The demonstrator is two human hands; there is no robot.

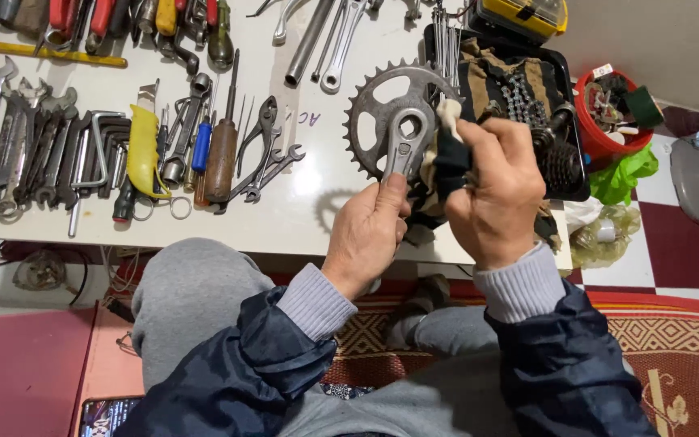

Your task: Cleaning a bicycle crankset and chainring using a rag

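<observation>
Held above the white table's [301,218] near edge: toothed chainring [386,109] with crank arm, long axis running far-to-near. Left hand [366,231] pinching the arm's near end; right hand [495,190] just right (equally close), clamping a dark rag [446,158] against it.

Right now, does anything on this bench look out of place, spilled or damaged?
Nothing looks spilled or broken. The left hand holds a toothed chainring with its crank arm while the right hand presses a dark rag against it. Only oddity: faint handwriting marks the white tabletop beside the neatly laid tools.
</observation>
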